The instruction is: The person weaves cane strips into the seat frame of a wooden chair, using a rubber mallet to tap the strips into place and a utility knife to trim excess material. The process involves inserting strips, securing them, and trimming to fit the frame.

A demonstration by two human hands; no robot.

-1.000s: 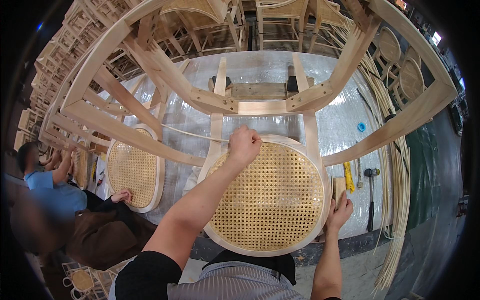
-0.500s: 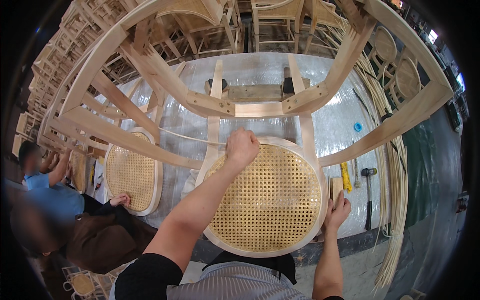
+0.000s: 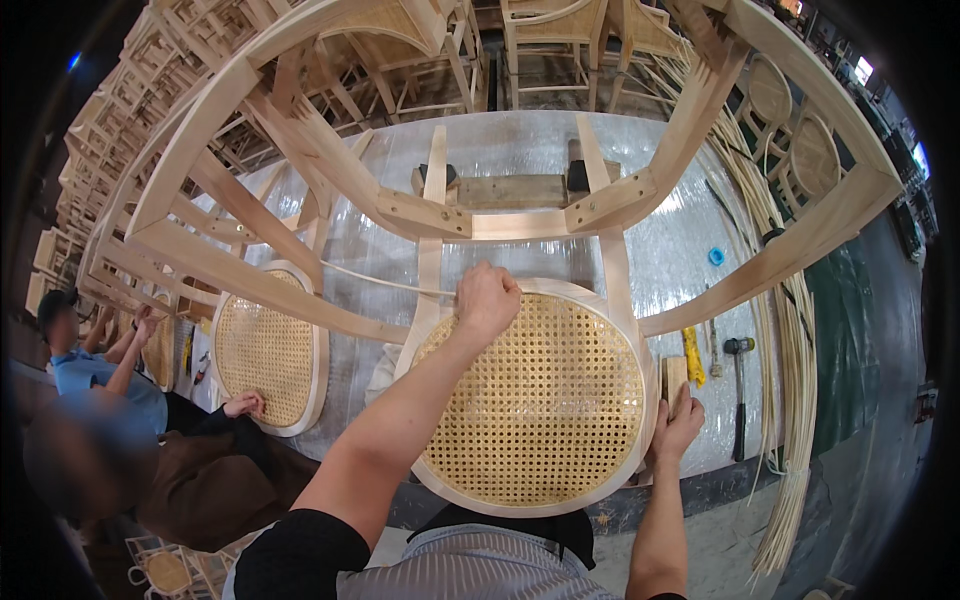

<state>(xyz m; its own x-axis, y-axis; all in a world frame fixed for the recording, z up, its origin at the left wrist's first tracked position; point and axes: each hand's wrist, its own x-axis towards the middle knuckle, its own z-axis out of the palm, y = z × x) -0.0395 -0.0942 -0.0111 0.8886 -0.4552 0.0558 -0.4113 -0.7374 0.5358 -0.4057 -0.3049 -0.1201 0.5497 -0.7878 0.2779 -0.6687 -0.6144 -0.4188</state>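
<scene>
A round chair back of woven cane (image 3: 545, 400) in a pale wooden rim lies in front of me on a table wrapped in clear plastic. At its upper left edge my left hand (image 3: 487, 300) is closed on a thin cane strip (image 3: 385, 282) that runs off to the left. My right hand (image 3: 678, 425) grips a small wooden block (image 3: 674, 375) against the right rim of the frame. An unfinished wooden chair frame (image 3: 470, 215) stands upside down over the work.
A hammer (image 3: 738, 385), a yellow-handled tool (image 3: 693, 355) and a blue roll (image 3: 716, 256) lie to the right. Long cane strips (image 3: 790, 420) hang over the right edge. Another person (image 3: 110, 400) at the left touches a second cane panel (image 3: 265, 350). Stacked chair frames fill the back.
My left hand has stayed at the upper left rim with the strip. My right hand with the block has shifted slightly at the right rim. The person at left moved a hand a little.
</scene>
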